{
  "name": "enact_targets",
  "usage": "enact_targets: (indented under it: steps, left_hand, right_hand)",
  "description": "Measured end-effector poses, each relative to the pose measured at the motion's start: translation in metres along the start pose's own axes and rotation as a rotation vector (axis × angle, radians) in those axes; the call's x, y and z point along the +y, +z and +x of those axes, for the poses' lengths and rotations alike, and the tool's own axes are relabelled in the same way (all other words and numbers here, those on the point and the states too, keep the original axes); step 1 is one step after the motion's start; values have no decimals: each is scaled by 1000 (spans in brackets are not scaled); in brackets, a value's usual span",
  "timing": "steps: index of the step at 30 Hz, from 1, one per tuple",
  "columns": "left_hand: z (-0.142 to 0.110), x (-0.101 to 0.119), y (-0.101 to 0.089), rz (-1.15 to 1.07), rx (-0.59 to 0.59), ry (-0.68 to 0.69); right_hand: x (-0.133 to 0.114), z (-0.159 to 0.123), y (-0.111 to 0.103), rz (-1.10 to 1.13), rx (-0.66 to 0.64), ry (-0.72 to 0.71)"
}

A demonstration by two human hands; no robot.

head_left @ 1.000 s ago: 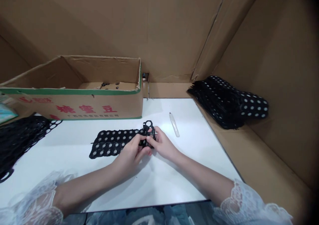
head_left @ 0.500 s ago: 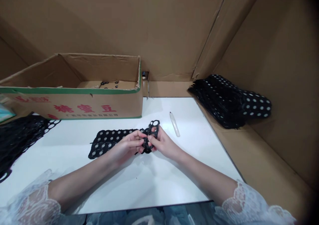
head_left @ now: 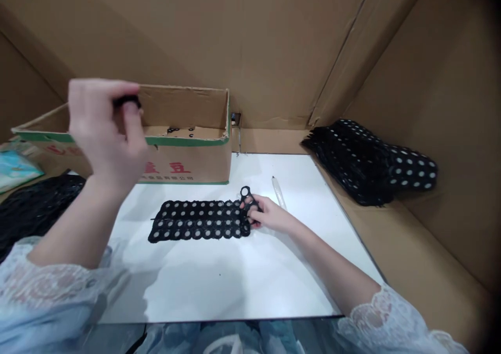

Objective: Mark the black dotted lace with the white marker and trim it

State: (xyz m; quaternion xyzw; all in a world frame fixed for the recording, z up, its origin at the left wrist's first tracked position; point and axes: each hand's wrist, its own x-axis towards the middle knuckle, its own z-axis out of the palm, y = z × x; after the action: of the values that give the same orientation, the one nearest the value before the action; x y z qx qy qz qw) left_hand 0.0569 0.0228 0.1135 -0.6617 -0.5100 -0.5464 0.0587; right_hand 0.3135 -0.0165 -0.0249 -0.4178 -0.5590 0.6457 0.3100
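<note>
A black sheet (head_left: 198,227) with rows of round pale dots lies flat on the white tabletop (head_left: 203,286). At its right end my right hand (head_left: 270,214) is closed on a black strip (head_left: 251,205) with large round holes, which stands up over the sheet. Whether strip and sheet are joined there, I cannot tell. Raised in front of the cardboard box is my left hand (head_left: 107,127), blurred by motion. Between its thumb and fingers it pinches a small black piece (head_left: 127,101), too smeared to make out fully.
The open cardboard box (head_left: 195,161) with a green edge stands at the back left, small black bits inside. A white pen-like tool (head_left: 278,193) lies beyond my right hand. Black dotted sheets (head_left: 364,161) are heaped at right, black netted material (head_left: 35,213) at left.
My left hand has left the strip and swung up and left to the box, carrying a small black piece. My right hand keeps hold of the strip. More of the dotted sheet shows.
</note>
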Motion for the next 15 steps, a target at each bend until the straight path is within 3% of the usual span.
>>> enact_targets:
  steps: [1, 2, 5, 7, 9, 10, 12, 13, 15]
  left_hand:
    - [13, -6, 4, 130, 22, 125]
    - [25, -12, 10, 217, -32, 196]
    - [47, -31, 26, 302, -303, 194]
    - [43, -31, 30, 297, -276, 229]
    - [23, -17, 29, 255, -175, 306]
    - [7, -8, 27, 222, -214, 316]
    - [-29, 12, 27, 111, -466, 275]
    - [-48, 20, 29, 41, -650, 242]
    - [-80, 30, 37, -69, -961, 96]
  right_hand:
    - [1, 0, -4, -75, 25, -20]
    - [2, 0, -7, -139, 69, -41]
    - [5, 1, -9, -189, 188, -3]
    - [6, 2, -6, -124, 222, 60]
    - [7, 2, -2, -96, 241, 54]
    - [8, 2, -1, -114, 250, 27]
    - [7, 1, 2, -181, 255, -23]
    - [7, 0, 3, -202, 254, -31]
    - [4, -2, 6, -172, 250, -21]
